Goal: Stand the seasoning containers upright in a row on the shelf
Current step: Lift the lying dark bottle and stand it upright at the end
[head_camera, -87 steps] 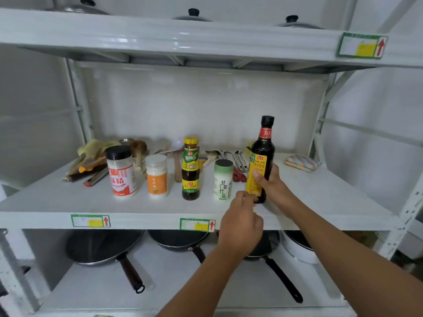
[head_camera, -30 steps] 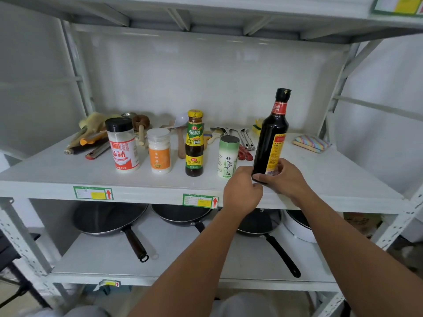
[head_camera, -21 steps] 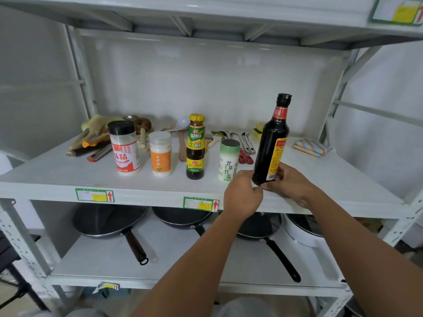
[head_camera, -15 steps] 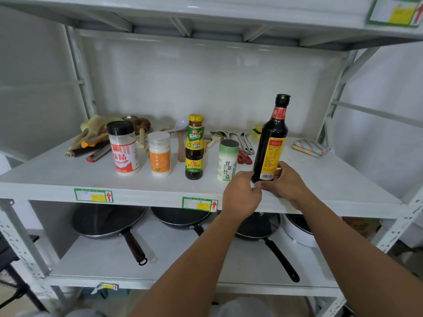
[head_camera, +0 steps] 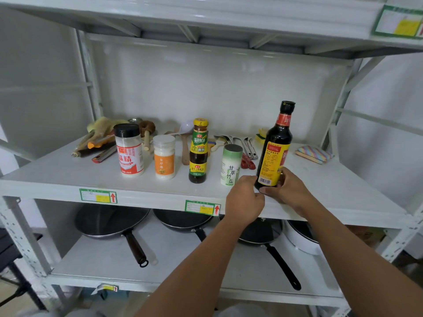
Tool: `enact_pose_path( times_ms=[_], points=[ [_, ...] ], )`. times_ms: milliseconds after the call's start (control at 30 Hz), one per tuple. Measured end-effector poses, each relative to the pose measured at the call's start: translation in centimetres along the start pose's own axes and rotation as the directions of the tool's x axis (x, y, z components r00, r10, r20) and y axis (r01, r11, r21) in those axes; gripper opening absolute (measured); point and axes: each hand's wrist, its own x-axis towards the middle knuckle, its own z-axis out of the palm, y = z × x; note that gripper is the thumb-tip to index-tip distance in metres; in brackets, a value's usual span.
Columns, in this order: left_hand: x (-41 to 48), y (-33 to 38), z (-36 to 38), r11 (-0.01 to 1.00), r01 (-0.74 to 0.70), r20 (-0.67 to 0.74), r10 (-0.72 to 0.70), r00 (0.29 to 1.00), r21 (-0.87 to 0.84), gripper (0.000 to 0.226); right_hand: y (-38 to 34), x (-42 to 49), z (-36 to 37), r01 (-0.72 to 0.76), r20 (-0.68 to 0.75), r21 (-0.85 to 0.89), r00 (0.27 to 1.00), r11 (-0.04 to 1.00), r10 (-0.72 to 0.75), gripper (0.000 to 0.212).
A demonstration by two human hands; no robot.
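While both hands are working at the tall bottle, the white metal shelf is carrying five seasoning containers standing in one row near its front edge. Below it, three dark pans and one white pot are sitting on the lower shelf, the pot being partly hidden behind the right forearm. Largest of the five, the dark soy bottle is standing at the right end, leaning slightly to the right, showing a black cap, a red neck band and a yellow label with a barcode. The right hand is grasping its base from the right, and the left hand is pinching the same base from the left; whether the bottom is resting fully on the shelf is hidden by the fingers. Moving leftward, the green-topped salt canister is standing just beside the left hand, then the brown sauce bottle with its yellow cap, then the white jar with an orange label, then the black-lidded shaker with a red label. Behind the row, a jumble of utensils and spoons is lying too tangled to count, and one striped sponge is resting at the far right.
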Motion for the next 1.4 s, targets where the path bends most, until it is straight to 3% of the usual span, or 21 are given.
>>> enact_pose_path(
  times_ms=[167,267,433,533,933,1200,1400],
  points=[
    [0.0,0.1,0.0,0.999,-0.045,0.002,0.045,0.999,0.028,0.045,-0.7,-0.3,1.8,0.025,-0.186,-0.124,0.981,0.992,-0.048,0.083],
    [0.0,0.1,0.0,0.998,-0.056,0.002,0.056,0.998,0.03,0.042,-1.0,-0.2,1.8,0.035,-0.142,-0.15,0.988,0.988,-0.057,0.083],
    [0.0,0.2,-0.1,0.997,-0.041,-0.008,0.041,0.999,0.059,0.048,-0.5,-0.5,-0.1,0.005,0.01,-0.002,1.0,1.0,-0.005,0.093],
    [0.0,0.3,-0.2,0.996,-0.025,0.013,0.024,1.0,0.082,0.055,-0.3,-0.6,-0.1,0.011,-0.01,-0.012,1.0,1.0,-0.011,0.101],
    [0.4,0.2,0.3,0.989,-0.032,0.0,0.032,0.999,0.145,0.055,-0.5,-0.4,0.7,0.026,-0.085,-0.075,0.996,0.997,-0.032,0.09],
    [0.7,-0.1,0.7,0.994,-0.024,-0.018,0.026,1.0,0.105,0.036,-1.0,-0.5,1.4,0.008,-0.113,-0.096,0.993,0.995,-0.018,0.091],
    [0.5,0.0,0.5,0.994,-0.034,-0.008,0.035,0.999,0.108,0.036,-1.1,-0.5,1.3,-0.007,-0.119,-0.096,0.993,0.995,-0.004,0.091]
  ],
)
